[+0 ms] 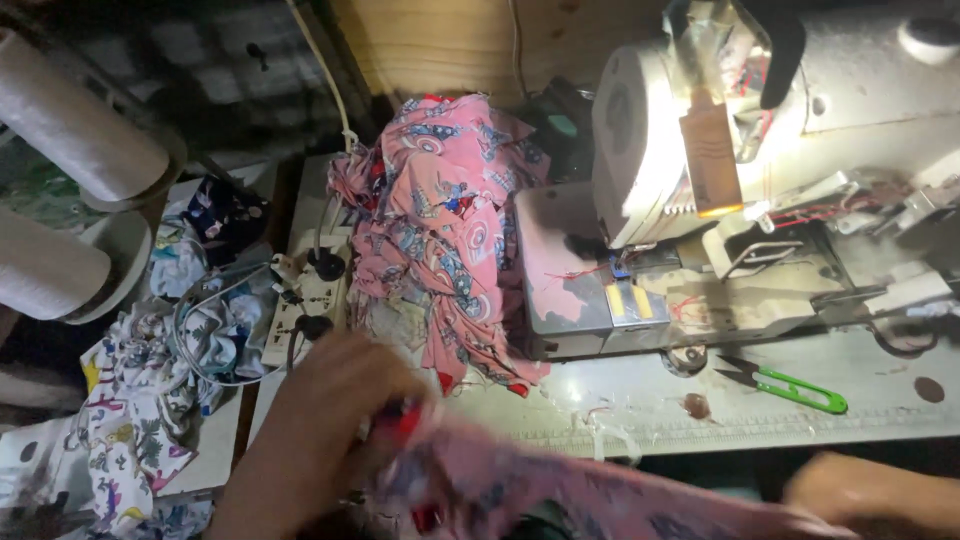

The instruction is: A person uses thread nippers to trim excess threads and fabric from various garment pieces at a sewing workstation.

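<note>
A: Your left hand point(325, 420) grips one end of the pink printed cloth point(560, 495), low in front of you, blurred. Right hand point(875, 490)?

B: At the cloth's other end; can't tell your grip there.

A: Around?

B: Pink fabric pile point(440, 220) just beyond your left hand, sewing machine point(760, 160) right of it, green snips point(790, 385) on the pale surface point(900, 400). Thread cones point(70, 120) far left. Dim room.

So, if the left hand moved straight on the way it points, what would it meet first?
Probably the pink printed fabric pile, just beyond the left hand; motion blur and unclear depth leave this uncertain.
</note>
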